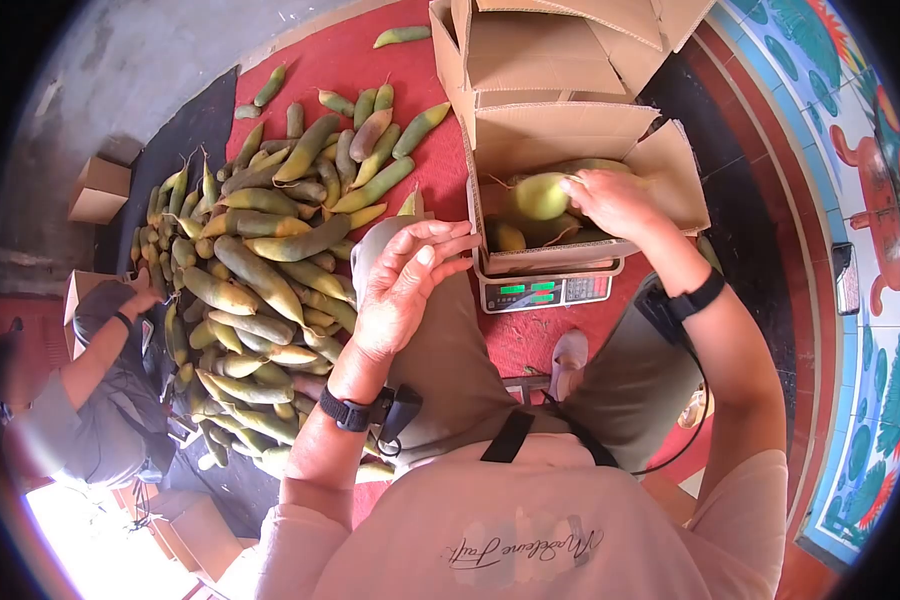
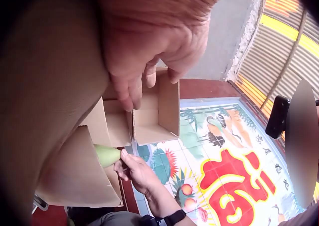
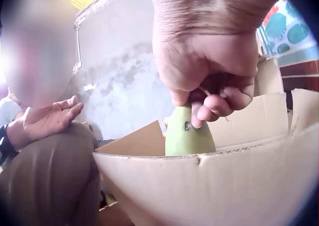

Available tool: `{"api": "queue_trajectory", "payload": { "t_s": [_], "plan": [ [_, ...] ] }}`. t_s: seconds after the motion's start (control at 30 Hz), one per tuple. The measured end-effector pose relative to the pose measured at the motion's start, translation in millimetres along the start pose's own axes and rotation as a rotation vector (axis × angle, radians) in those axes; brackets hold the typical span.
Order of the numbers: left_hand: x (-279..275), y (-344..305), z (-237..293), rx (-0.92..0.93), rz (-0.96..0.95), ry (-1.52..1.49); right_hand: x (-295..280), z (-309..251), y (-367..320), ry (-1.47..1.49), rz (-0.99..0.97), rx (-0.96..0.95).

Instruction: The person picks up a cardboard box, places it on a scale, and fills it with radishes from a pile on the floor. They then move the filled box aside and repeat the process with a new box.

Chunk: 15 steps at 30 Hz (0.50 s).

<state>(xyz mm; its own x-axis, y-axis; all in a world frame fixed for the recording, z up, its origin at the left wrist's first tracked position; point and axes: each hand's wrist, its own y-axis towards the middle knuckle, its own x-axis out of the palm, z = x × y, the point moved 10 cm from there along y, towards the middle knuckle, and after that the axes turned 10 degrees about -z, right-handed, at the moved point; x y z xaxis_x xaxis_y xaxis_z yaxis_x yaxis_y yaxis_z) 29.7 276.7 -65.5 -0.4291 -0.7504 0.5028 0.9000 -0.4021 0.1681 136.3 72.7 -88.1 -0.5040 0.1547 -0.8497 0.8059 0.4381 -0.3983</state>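
My right hand (image 1: 610, 203) pinches the end of a pale green radish-like vegetable (image 1: 540, 196) inside the open cardboard box (image 1: 570, 118). In the right wrist view the vegetable (image 3: 188, 136) stands upright behind the near box wall, its tip between thumb and fingers. More vegetables lie under it in the box, which rests on a scale (image 1: 545, 290) with lit green displays. My left hand (image 1: 405, 285) hovers above the left knee, left of the box, fingers loosely extended and holding nothing.
A large pile of green vegetables (image 1: 260, 250) covers the red cloth on the left. Another open carton (image 1: 540, 50) stands beyond the box. A second person (image 1: 100, 400) sits at far left, one hand at the pile. A painted tile wall (image 1: 870, 400) runs along the right.
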Motion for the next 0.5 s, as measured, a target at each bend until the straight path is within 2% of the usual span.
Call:
{"api": "queue_trajectory", "payload": {
  "t_s": [0.1, 0.2, 0.27, 0.4, 0.5],
  "plan": [
    [0, 1, -2, -0.005, -0.010, 0.004, 10, -1, 17, -0.035, 0.112, -0.073],
    [1, 0, -2, -0.001, -0.008, 0.002, 22, 8, 27, -0.201, 0.050, -0.017],
    [1, -1, -1, 0.005, -0.007, -0.002, 35, 22, 29, -0.265, -0.097, 0.061],
    [1, -1, -2, 0.004, -0.002, 0.026, 24, 25, 7, -0.235, -0.088, 0.080],
    [2, 0, -2, 0.001, -0.008, 0.024, 5, 22, -18, -0.211, -0.005, 0.070]
  ]
}}
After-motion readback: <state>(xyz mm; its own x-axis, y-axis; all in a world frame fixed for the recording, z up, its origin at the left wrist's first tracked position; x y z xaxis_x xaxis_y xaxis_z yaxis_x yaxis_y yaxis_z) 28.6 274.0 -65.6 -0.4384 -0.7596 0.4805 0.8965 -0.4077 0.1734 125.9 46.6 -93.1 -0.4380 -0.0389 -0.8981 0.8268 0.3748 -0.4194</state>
